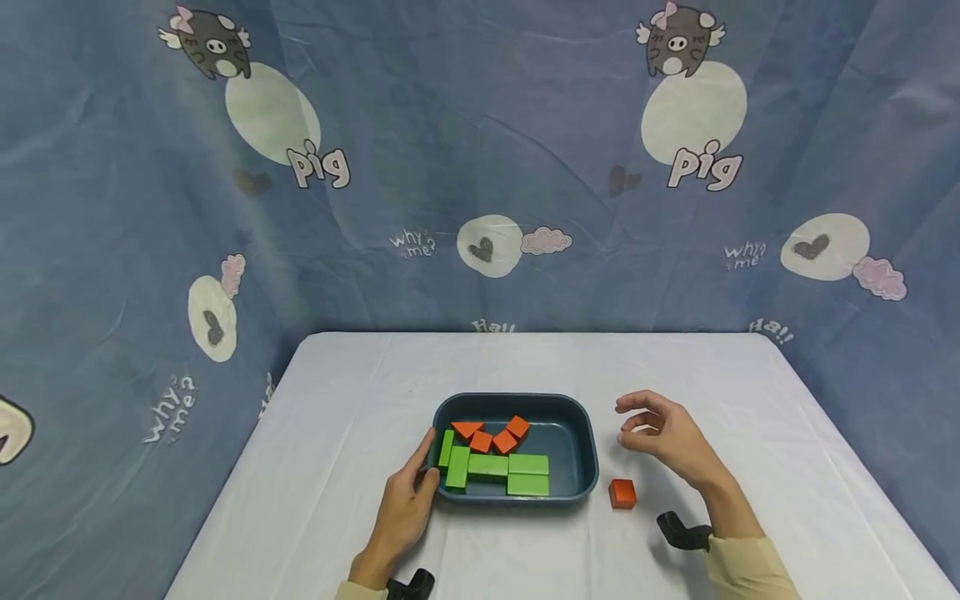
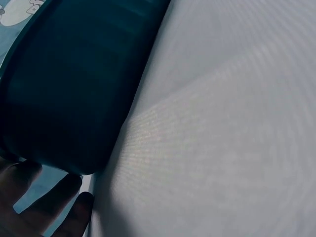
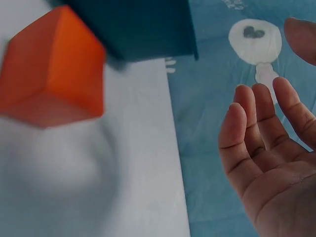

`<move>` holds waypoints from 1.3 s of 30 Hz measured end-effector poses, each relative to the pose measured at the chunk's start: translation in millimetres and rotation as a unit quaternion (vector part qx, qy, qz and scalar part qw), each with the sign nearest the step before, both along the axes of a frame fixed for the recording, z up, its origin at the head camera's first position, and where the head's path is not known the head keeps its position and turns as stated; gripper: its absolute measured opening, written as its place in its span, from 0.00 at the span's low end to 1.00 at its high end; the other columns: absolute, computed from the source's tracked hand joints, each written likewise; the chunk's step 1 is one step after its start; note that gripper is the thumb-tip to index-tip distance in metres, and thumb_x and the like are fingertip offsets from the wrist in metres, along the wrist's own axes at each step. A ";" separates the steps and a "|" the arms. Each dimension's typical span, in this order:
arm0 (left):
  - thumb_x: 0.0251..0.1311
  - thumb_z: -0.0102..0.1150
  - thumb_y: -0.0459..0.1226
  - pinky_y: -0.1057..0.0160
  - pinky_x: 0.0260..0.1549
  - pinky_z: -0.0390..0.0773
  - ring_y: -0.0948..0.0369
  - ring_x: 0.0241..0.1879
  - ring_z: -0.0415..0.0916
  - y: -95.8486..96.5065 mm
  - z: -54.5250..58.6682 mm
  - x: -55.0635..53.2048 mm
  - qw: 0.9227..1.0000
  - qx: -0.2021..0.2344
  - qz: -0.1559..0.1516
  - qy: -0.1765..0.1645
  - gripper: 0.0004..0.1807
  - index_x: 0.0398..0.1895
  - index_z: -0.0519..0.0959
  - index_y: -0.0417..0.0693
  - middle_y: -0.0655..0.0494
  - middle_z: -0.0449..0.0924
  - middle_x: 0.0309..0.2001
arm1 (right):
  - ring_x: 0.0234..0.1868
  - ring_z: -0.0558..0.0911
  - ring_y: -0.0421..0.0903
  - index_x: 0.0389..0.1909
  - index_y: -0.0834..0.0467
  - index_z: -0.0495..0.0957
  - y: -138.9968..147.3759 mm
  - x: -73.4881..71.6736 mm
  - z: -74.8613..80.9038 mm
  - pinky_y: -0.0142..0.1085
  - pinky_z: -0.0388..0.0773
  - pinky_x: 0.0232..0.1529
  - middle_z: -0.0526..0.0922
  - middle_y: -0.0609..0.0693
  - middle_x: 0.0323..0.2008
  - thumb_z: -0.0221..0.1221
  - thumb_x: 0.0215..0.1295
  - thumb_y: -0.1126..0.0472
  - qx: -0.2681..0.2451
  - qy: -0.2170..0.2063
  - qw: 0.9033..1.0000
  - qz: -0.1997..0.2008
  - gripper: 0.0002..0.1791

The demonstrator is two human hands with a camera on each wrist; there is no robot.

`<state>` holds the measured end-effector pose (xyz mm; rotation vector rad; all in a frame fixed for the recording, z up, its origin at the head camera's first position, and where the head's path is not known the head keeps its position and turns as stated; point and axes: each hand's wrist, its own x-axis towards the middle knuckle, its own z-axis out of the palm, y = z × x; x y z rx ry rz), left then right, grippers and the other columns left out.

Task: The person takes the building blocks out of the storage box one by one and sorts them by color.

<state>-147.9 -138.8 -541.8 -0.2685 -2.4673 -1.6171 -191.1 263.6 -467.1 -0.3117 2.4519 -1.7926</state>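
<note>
A dark teal tray (image 1: 573,457) stands on the table with several green blocks (image 1: 488,466) and several orange blocks (image 1: 481,441) in it, one of them triangular. My left hand (image 1: 401,505) touches the tray's left end, its thumb at the near left corner. In the left wrist view, fingertips (image 2: 74,181) rest against the tray's outer wall. To the right of the tray, my right hand (image 1: 670,433) hovers over the table with loosely bent fingers and nothing between them. Nearer me than that hand, an orange cube (image 1: 622,493) lies on the tabletop, apart from the tray.
A white cloth covers the table (image 1: 525,554). Behind and beside it hangs a blue curtain (image 1: 420,108) printed with pigs and words. Dark wrist mounts (image 1: 682,532) sit at both of my wrists.
</note>
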 end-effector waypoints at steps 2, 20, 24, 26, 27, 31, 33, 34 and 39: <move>0.74 0.53 0.30 0.67 0.67 0.60 0.57 0.71 0.63 0.0 -0.4 0.2 1.000 0.001 0.000 -0.003 0.30 0.78 0.63 0.46 0.50 0.65 0.74 | 0.43 0.83 0.53 0.57 0.64 0.76 -4.9 -2.9 3.0 0.39 0.85 0.43 0.78 0.61 0.54 0.70 0.59 0.68 0.002 0.002 1.000 0.002 0.25; 0.73 0.50 0.27 0.67 0.69 0.56 0.57 0.73 0.59 0.7 -5.8 -1.1 1.000 0.015 -0.008 0.000 0.31 0.78 0.61 0.43 0.50 0.62 0.75 | 0.46 0.82 0.55 0.56 0.66 0.77 -57.4 -36.9 18.6 0.40 0.85 0.43 0.78 0.61 0.53 0.70 0.57 0.72 -0.029 0.027 0.997 0.064 0.25; 0.73 0.50 0.28 0.60 0.69 0.57 0.58 0.73 0.58 0.2 -4.4 -0.5 1.000 0.014 -0.007 -0.006 0.31 0.78 0.61 0.44 0.51 0.61 0.75 | 0.46 0.82 0.56 0.56 0.65 0.78 -66.5 -41.1 19.0 0.39 0.85 0.43 0.79 0.60 0.52 0.70 0.57 0.71 -0.030 0.032 0.997 0.070 0.24; 0.73 0.50 0.28 0.58 0.70 0.57 0.58 0.73 0.58 -0.2 -3.9 -0.8 1.000 0.011 -0.008 -0.010 0.31 0.78 0.60 0.44 0.51 0.61 0.75 | 0.46 0.82 0.56 0.56 0.65 0.78 -70.5 -43.4 18.3 0.40 0.85 0.43 0.79 0.59 0.52 0.70 0.57 0.71 -0.029 0.036 0.996 0.073 0.24; 0.73 0.50 0.28 0.57 0.70 0.57 0.57 0.73 0.58 -0.3 -3.7 -0.9 1.000 0.011 -0.009 -0.010 0.31 0.78 0.60 0.44 0.51 0.61 0.75 | 0.46 0.82 0.56 0.56 0.65 0.78 -72.6 -44.5 17.9 0.40 0.85 0.43 0.80 0.59 0.51 0.70 0.57 0.71 -0.026 0.036 0.996 0.073 0.24; 0.73 0.51 0.28 0.58 0.70 0.58 0.57 0.73 0.59 -0.6 -5.1 -1.5 1.000 0.007 -0.009 -0.008 0.32 0.78 0.60 0.43 0.50 0.61 0.75 | 0.47 0.83 0.56 0.56 0.65 0.78 -80.2 -48.0 16.0 0.40 0.85 0.44 0.80 0.58 0.51 0.70 0.57 0.71 -0.015 0.035 0.996 0.077 0.24; 0.72 0.51 0.28 0.58 0.70 0.58 0.57 0.73 0.59 -0.8 -6.3 -1.7 1.000 0.005 -0.008 -0.004 0.32 0.78 0.61 0.42 0.50 0.61 0.75 | 0.47 0.83 0.56 0.56 0.64 0.78 -84.0 -49.6 15.0 0.40 0.85 0.44 0.81 0.57 0.51 0.71 0.57 0.70 -0.008 0.033 0.996 0.078 0.24; 0.72 0.51 0.28 0.59 0.70 0.58 0.56 0.73 0.59 -0.8 -6.5 -1.6 1.000 0.005 -0.008 -0.001 0.32 0.78 0.61 0.42 0.50 0.62 0.75 | 0.47 0.83 0.56 0.56 0.63 0.78 -86.0 -50.3 14.5 0.40 0.85 0.44 0.81 0.57 0.51 0.71 0.57 0.70 -0.005 0.034 0.996 0.080 0.24; 0.73 0.51 0.29 0.55 0.70 0.58 0.57 0.73 0.59 -1.4 -5.8 0.3 1.000 0.018 -0.008 -0.004 0.31 0.78 0.61 0.45 0.50 0.62 0.75 | 0.47 0.83 0.56 0.54 0.62 0.79 -96.0 -55.1 10.1 0.39 0.84 0.43 0.81 0.58 0.50 0.71 0.57 0.70 0.001 0.043 0.995 0.093 0.23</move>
